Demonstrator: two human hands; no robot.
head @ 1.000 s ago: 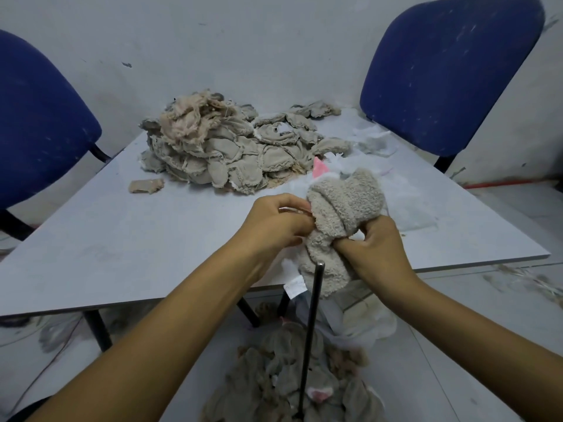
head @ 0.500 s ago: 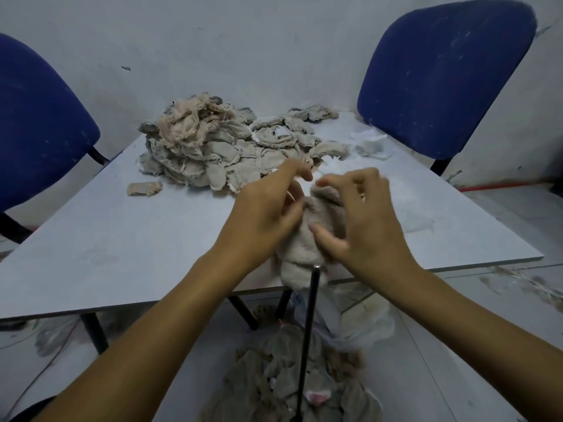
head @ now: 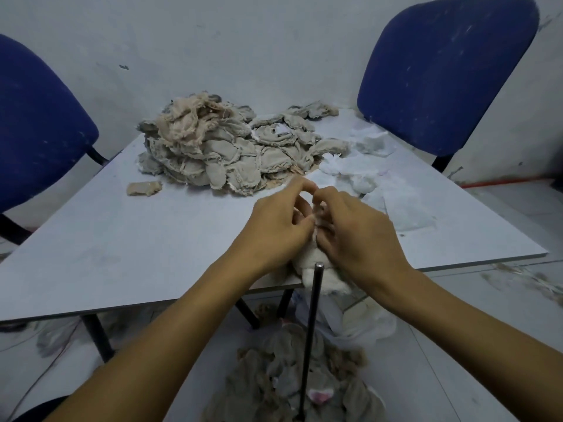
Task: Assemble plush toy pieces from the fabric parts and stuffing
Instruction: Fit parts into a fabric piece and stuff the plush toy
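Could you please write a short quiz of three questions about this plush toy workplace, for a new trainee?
1. True or false: the pile of fabric parts lies on the floor.
2. What do the left hand and the right hand hold together? A) a plush piece B) a pair of scissors C) a blue chair
3. Fill in: the thin metal rod stands upright just in front of the ____ piece.

Key:
1. False; it lies on the table.
2. A, the plush piece at the near table edge.
3. Plush.
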